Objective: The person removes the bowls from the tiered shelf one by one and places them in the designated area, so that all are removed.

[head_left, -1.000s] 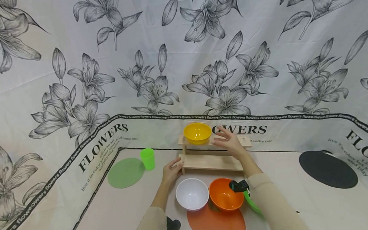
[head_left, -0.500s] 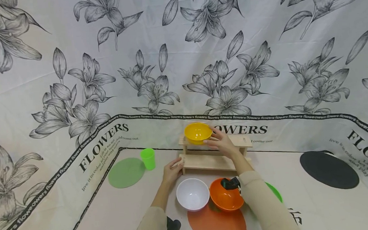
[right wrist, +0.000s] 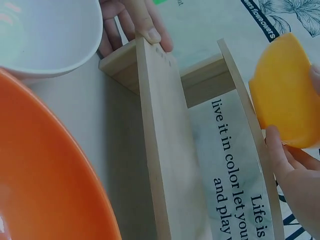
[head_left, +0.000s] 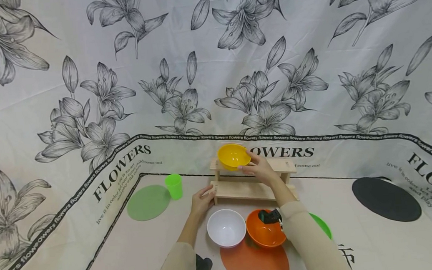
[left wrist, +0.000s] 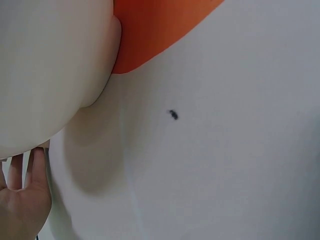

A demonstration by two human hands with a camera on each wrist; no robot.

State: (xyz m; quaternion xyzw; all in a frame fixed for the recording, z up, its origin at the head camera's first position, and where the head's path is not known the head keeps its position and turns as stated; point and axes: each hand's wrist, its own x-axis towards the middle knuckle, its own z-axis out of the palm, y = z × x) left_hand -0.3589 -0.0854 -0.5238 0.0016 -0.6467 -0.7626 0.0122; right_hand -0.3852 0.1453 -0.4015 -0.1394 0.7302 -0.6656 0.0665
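A yellow bowl (head_left: 232,156) is at the left end of the top tier of a two-tier wooden shelf (head_left: 248,190). My right hand (head_left: 261,169) pinches its right side, with the thumb low on the wall and fingers near the rim. In the right wrist view the yellow bowl (right wrist: 282,95) is beside the upper board; whether it touches the board I cannot tell. My left hand (head_left: 202,201) grips the left end of the lower tier, its thumb on the board's edge in the right wrist view. The left wrist view shows my left hand (left wrist: 25,200) partly hidden behind a white bowl (left wrist: 50,65).
Before the shelf stand a white bowl (head_left: 226,228) and an orange bowl (head_left: 264,234), near an orange round mat (head_left: 255,264). A green object (head_left: 322,226) shows behind the right sleeve. Further out are a green cup (head_left: 174,187), a green mat (head_left: 148,203) and a black mat (head_left: 386,199).
My right hand has moved left to the yellow bowl and taken hold of it. The bowl has shifted slightly right and now tilts a little. My left hand has stayed on the shelf.
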